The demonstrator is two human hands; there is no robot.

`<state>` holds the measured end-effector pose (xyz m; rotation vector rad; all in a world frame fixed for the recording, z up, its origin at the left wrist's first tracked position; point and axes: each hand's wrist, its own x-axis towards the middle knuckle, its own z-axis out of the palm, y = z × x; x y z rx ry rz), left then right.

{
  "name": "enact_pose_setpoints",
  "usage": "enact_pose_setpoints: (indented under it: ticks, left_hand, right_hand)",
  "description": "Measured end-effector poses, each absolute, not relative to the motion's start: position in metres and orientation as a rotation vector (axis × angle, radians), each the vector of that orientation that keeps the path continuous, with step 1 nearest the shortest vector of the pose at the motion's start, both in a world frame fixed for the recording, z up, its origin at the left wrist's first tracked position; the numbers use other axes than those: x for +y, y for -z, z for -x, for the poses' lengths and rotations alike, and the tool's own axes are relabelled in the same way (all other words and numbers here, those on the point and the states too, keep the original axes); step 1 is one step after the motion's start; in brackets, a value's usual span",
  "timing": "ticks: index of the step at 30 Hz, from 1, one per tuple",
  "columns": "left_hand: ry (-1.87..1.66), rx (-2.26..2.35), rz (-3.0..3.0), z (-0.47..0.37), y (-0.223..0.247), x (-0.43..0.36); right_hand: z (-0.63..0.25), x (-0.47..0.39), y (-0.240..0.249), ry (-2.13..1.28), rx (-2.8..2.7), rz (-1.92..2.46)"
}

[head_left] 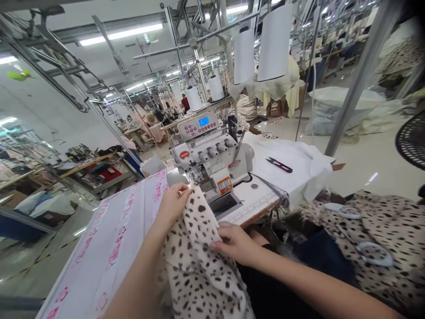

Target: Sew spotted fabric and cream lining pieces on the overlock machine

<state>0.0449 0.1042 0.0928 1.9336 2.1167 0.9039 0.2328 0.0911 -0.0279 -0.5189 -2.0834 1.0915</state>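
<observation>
A cream fabric piece with dark spots hangs from my two hands in front of an overlock sewing machine. My left hand pinches its upper corner close to the machine's presser foot area. Lower down, my right hand grips the right edge of the same fabric between thumb and fingers. The lower part of the cloth falls in folds toward my lap. Whether the fabric's tip lies under the presser foot, I cannot tell.
Thread snips lie on white cloth right of the machine. Large white thread cones stand above. More spotted fabric with pale rings is heaped at right, below a black fan. Printed white sheeting covers the left table.
</observation>
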Motion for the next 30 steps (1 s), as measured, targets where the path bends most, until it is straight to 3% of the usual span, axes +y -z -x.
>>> enact_pose_setpoints:
  ticks: [7, 23, 30]
  left_hand:
    - [-0.714, 2.134, -1.923, -0.045, -0.094, 0.093]
    - [-0.768, 2.143, -1.851, -0.043, -0.088, 0.094]
    - [-0.67, 2.249, -2.63, -0.061, -0.079, 0.084]
  right_hand:
    - [-0.229, 0.072, 0.038, -1.497, -1.908, 0.429]
    - [-0.224, 0.073, 0.044, -1.653, -1.725, 0.387]
    - [-0.226, 0.072, 0.042, -1.68, -1.74, 0.399]
